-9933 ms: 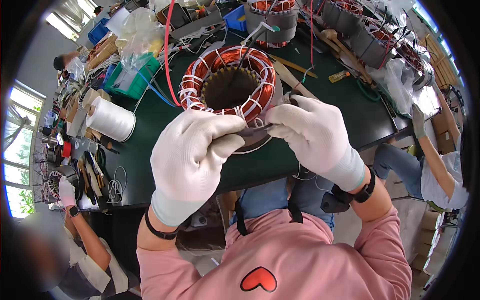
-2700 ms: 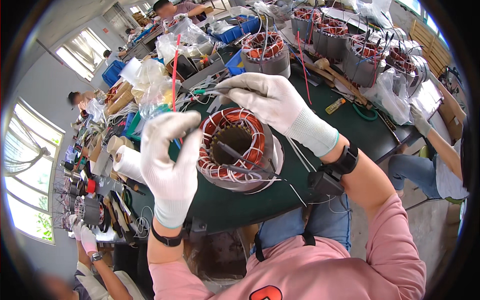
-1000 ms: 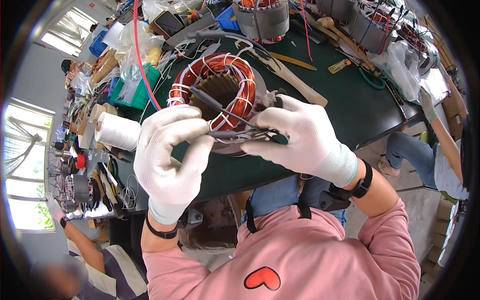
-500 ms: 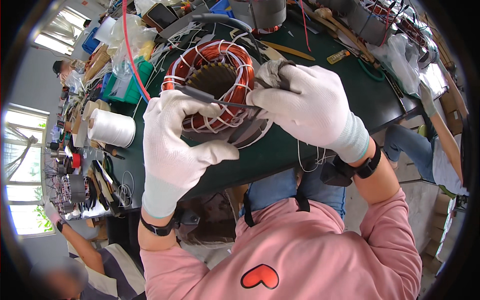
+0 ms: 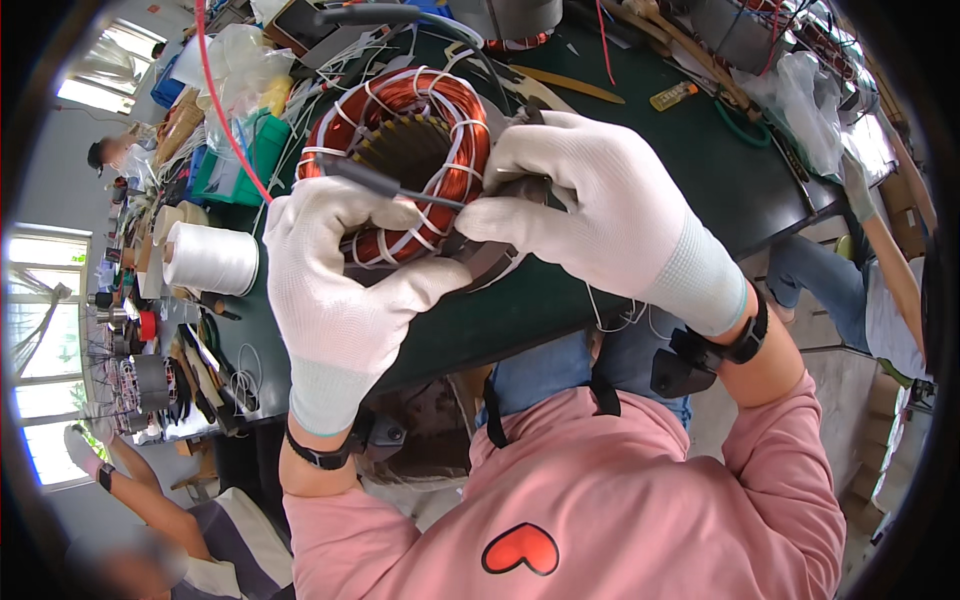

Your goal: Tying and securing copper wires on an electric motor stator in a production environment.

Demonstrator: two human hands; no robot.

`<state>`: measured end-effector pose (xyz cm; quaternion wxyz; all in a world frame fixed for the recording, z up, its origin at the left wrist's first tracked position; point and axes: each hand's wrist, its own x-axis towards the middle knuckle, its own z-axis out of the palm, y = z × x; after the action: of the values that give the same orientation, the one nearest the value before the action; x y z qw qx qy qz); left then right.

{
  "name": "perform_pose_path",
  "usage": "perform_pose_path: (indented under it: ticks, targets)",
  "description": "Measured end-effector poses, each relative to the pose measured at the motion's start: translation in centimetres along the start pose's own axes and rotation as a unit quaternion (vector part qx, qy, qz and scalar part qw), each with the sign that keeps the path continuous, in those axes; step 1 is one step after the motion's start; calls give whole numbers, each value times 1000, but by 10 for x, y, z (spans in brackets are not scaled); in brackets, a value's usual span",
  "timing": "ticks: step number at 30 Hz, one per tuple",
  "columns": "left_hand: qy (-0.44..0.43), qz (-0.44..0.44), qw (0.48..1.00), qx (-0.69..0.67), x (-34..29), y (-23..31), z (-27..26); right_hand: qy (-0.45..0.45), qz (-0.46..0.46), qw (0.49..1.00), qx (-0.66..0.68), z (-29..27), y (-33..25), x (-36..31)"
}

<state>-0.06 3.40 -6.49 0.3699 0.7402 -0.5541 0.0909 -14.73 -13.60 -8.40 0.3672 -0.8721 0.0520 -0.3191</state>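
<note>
A motor stator (image 5: 468,150) with copper windings laced in white cord lies on the bench in front of me, its toothed bore facing up. My left hand (image 5: 335,265), in a white knit glove, curls round its near left side, with the thumb along the lower rim. Across the left fingers runs a black sleeve (image 5: 360,177) on a thin dark wire (image 5: 432,199). This wire leads to the thumb tip of my gloved right hand (image 5: 610,195), which is pinched closed at the stator's right side. A dark piece (image 5: 525,188) shows between the right fingers, partly hidden.
A dark green bench top (image 5: 690,180) carries a white cord spool (image 5: 210,258), a green bin (image 5: 245,160), a yellow lighter (image 5: 673,96) and green-handled scissors (image 5: 742,125). More stators stand at the back. A red wire (image 5: 225,110) hangs at the left. Other people sit on both sides.
The stator and both hands sit slightly further left and up in view. The grey crumpled material at my right fingers shows less. At the left, the other person's gloved hand has shifted.
</note>
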Motion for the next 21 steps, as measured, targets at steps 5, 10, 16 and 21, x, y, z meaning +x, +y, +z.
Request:
perform_pose_path:
  ticks: [5,10,16,21]
  targets:
    - [35,8,999,-35,-1,-5,4,21,8,1000,4,5,-2,-3]
    - [45,32,996,-76,-9,-11,2,75,-84,976,-186,-4,-15,-14]
    - [74,102,989,-76,-14,-13,3,6,-111,984,-141,-34,-20,-6]
    - [87,130,985,-77,-11,-13,5,107,-39,986,-120,-47,8,29]
